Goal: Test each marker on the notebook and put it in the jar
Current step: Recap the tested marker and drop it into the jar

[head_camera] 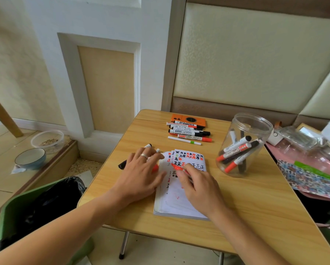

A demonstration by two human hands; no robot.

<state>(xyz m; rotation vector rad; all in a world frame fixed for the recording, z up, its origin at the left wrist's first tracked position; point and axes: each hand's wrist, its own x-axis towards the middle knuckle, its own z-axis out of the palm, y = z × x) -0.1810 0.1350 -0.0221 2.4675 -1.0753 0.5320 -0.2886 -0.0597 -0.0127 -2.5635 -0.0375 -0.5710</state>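
Note:
An open notebook (176,200) lies on the wooden table (256,207), its upper pages covered with red and black test marks. My right hand (199,185) grips a red marker (177,167), whose tip touches the page. My left hand (141,172) rests flat on the notebook's left edge; a red cap (155,167) shows under its fingers, and a black-capped marker (147,145) and a black cap (122,165) lie by it. A clear plastic jar (243,145) stands tilted at the right with several markers inside. A row of several markers (189,131) lies at the back.
An orange device (188,119) sits behind the marker row. Bags, a patterned sheet (311,178) and clutter crowd the table's right side. A green bin with a black liner (39,207) stands left of the table. Two bowls (30,158) sit on the floor.

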